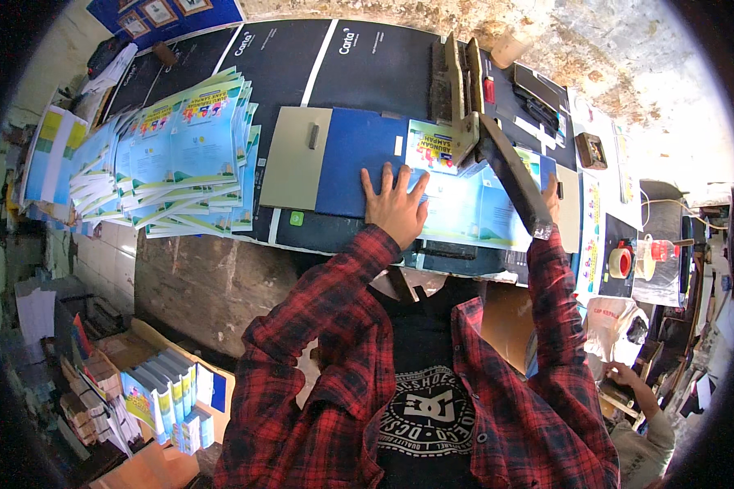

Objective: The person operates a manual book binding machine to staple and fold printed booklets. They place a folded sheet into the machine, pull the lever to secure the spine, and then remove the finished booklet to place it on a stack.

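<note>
My left hand (395,204) lies flat, fingers spread, on a light blue booklet (465,208) that rests on the blue bed of a paper cutter (342,155). My right hand (551,196) is mostly hidden behind the cutter's long dark lever arm (514,175), which it grips near its end; the arm is raised at a slant over the booklet's right part. The booklet's colourful cover (431,147) shows just under the cutter's hinge block (457,90).
A fanned stack of light blue booklets (179,155) lies on the left of the dark table. A box with more booklets (167,399) stands on the floor at lower left. A roll of red tape (620,262) and a black tray (591,151) sit at right. Another person's hand (624,376) is at lower right.
</note>
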